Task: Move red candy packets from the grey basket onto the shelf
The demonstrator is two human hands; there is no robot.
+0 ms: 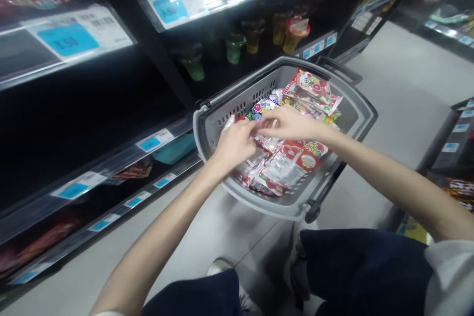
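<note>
A grey shopping basket (355,123) stands on the shop floor, filled with several colourful snack packets (289,165). Both my hands reach into it from the near side. My left hand (235,145) is curled, its fingers closed on packets near the basket's left wall. My right hand (289,122) lies just to the right, fingers bent and pinching a packet; fingertips of both hands nearly meet. A red and white packet (314,90) lies at the far end of the pile.
Dark store shelves (92,108) with blue price tags run along the left. Cups of coloured jelly (296,33) stand on a lower shelf behind the basket. Another shelf unit (455,143) is at the right. My knees and a shoe (222,267) show below.
</note>
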